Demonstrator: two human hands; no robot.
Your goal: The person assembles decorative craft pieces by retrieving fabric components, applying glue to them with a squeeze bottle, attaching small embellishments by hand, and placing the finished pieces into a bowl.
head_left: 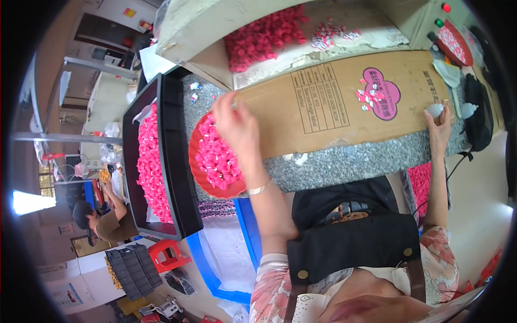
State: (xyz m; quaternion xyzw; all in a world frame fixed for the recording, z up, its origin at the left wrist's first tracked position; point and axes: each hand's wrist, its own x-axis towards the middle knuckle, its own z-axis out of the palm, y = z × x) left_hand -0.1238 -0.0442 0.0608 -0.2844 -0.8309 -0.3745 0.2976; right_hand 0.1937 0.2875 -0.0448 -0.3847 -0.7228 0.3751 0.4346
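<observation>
My left hand [237, 124] is over the edge of a red bowl [194, 156] of small pink pieces [215, 161]. Its fingers are loosely bent and somewhat apart, with nothing visible between them. At the right end of a flat cardboard sheet [269, 118], my right hand [440, 121] has its fingers around a white rounded bulb [434, 111]. Several small pink and white pieces [369, 98] lie on the sheet's pink printed flower. The sheet rests on a speckled grey counter [344, 161].
Left of the bowl stands a black crate [180, 161] of pink pieces. Above the sheet, a shelf [301, 64] holds more pieces. Another bulb [468, 110] and a black bag [479, 124] lie at right. A co-worker [110, 220] is at far left, near a red stool [166, 255].
</observation>
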